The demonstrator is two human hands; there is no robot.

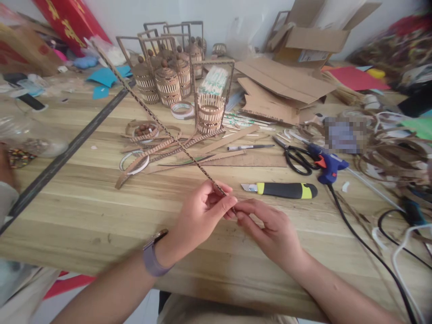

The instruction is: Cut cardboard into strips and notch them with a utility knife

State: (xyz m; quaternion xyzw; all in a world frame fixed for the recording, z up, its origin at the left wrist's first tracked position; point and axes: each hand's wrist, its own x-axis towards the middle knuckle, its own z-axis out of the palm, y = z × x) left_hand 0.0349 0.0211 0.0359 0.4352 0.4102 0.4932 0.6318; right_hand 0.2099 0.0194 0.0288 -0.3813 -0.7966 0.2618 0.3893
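Observation:
A long, thin strip of corrugated cardboard [158, 122] slants from the upper left down to my hands, its wavy edge facing me. My left hand [209, 207] pinches it near its lower end, thumb on top. At the very end of the strip, my right hand [270, 229] closes thumb and forefinger on it, its fingertips close beside the left thumb. Just beyond my hands lies a utility knife [283, 190] with a black and yellow handle and its blade out, pointing left.
Black scissors [299, 159] and a blue glue gun [329, 164] lie at right, cables trailing forward. Several small lantern-like models [167, 83] stand behind, near an open-topped one [211, 114]. Cardboard sheets [286, 83] and a tape roll [134, 162] lie around. Part of another person [6, 193] shows at left.

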